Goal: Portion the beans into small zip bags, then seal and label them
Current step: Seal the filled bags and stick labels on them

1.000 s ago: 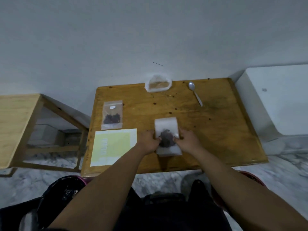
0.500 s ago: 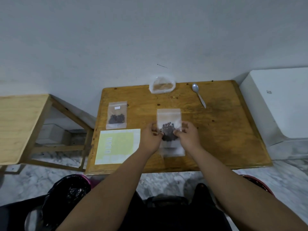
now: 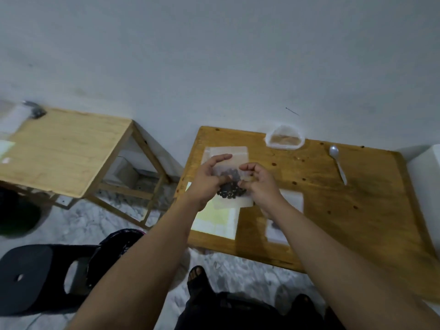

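Observation:
A small clear zip bag (image 3: 234,155) with dark beans (image 3: 230,190) in its lower part hangs above the left side of the wooden table (image 3: 357,210). My left hand (image 3: 208,181) pinches its left side and my right hand (image 3: 260,184) pinches its right side at mid height. Under the bag lies a yellow-green label sheet (image 3: 215,220). Another pale bag (image 3: 289,206) lies flat on the table, partly hidden by my right forearm. A clear pouch of brownish contents (image 3: 285,139) stands at the table's far edge, with a white plastic spoon (image 3: 337,164) to its right.
A second, lighter wooden table (image 3: 64,151) stands to the left across a gap. A black stool (image 3: 31,277) and a black-lined bin (image 3: 114,244) are on the marble floor at lower left. A white box (image 3: 427,170) borders the table's right edge.
Both hands have lifted the bean bag off the table and carried it to the left, over the label sheet. The view has swung left, showing more of the second table.

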